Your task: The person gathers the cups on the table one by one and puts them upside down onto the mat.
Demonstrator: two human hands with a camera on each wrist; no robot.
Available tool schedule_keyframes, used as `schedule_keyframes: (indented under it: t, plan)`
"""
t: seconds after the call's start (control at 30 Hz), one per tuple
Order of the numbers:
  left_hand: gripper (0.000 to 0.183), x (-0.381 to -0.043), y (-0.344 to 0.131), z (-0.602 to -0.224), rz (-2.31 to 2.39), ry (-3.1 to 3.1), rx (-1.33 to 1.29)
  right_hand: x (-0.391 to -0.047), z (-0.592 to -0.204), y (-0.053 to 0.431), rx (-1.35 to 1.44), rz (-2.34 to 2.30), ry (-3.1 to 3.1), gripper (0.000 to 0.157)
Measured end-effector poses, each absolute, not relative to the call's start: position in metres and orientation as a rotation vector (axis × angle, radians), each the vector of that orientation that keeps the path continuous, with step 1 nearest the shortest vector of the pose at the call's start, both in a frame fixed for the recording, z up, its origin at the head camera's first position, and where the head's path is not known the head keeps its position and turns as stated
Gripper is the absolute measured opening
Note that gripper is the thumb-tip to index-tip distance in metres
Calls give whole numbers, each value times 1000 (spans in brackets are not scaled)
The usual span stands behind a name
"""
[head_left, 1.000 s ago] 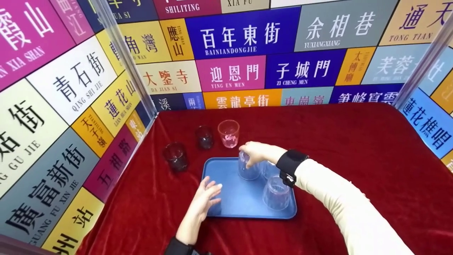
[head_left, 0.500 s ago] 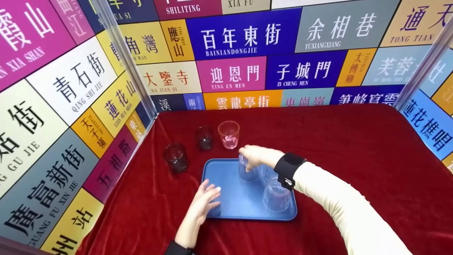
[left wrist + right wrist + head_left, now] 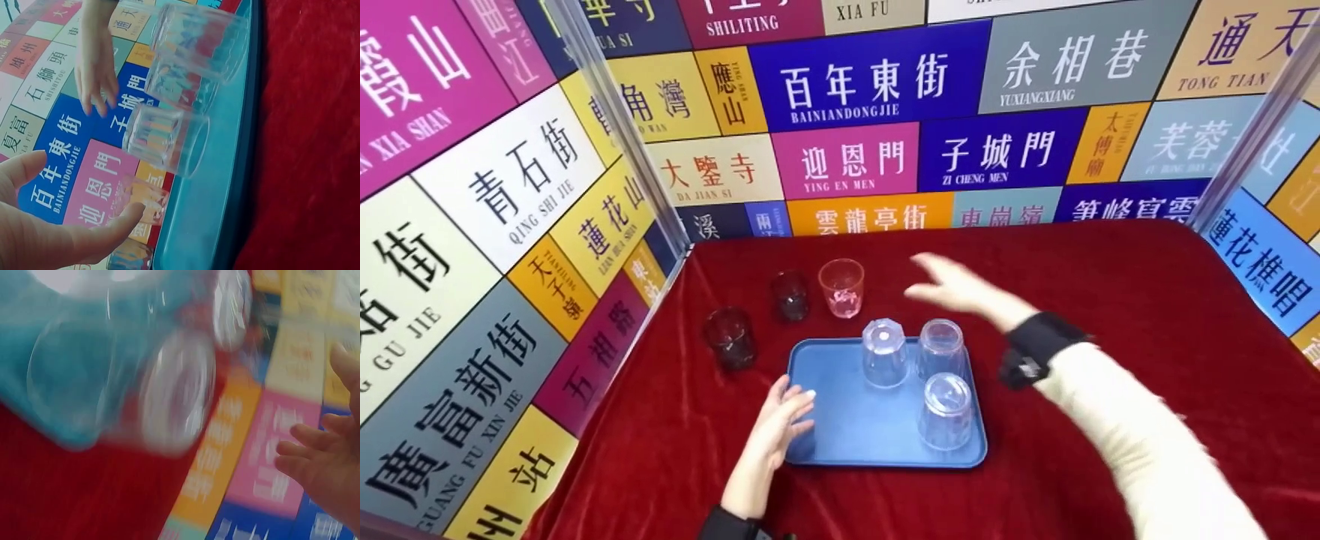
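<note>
clear glasses (image 3: 884,361), three, stand inverted on the blue tray (image 3: 847,427).

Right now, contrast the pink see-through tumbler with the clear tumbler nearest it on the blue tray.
The pink tumbler stands upright, the clear tumbler upside down. The pink tumbler is on red cloth, the clear tumbler on the blue tray. Both are see-through and unheld.
</note>
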State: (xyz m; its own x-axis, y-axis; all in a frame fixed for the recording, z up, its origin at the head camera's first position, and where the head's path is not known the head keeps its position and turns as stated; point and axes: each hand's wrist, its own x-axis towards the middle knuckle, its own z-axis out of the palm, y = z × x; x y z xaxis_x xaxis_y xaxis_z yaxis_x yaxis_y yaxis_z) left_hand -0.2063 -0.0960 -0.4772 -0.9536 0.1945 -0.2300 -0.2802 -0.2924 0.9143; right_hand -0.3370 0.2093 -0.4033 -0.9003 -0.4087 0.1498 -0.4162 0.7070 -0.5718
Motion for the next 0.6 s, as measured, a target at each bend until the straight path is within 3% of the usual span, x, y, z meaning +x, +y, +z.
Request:
schedule_keyframes:
  t: [0.17, 0.3, 0.47, 0.6]
  plan:
    - [74, -218, -113, -484, 2380, 1737, -198, -326, -416, 278, 449, 954, -2753, 60]
    - [81, -235, -135, -494, 2461, 1932, -306, -307, -443, 321, 373, 839, -2784, 61]
    - [98, -253, -153, -491, 2350, 2257, -527, -277, -471, 354, 300, 811, -2901, 67]
    - [98, -268, -157, -488, 2194, 2424, -651, -259, -483, 366, 259, 830, -2958, 70]
